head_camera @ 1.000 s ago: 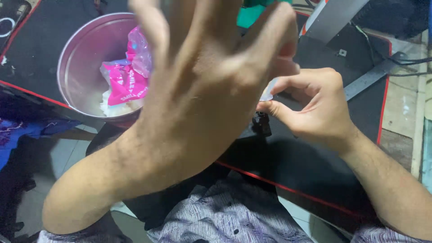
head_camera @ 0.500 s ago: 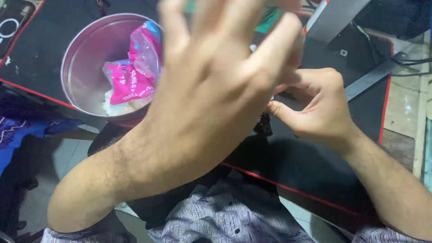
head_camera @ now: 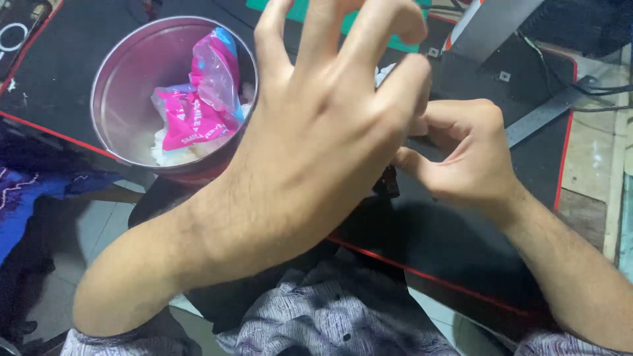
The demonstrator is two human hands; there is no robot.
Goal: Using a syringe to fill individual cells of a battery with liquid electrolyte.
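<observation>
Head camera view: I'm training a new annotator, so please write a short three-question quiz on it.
1. True or false: the left hand is raised with fingers spread.
2. What lies in the metal bowl? A) pink plastic bag B) scissors C) a cup
3. What colour edges the black mat?

Key: 1 true; 2 A; 3 red. The right hand pinches something small and mostly hidden.
</observation>
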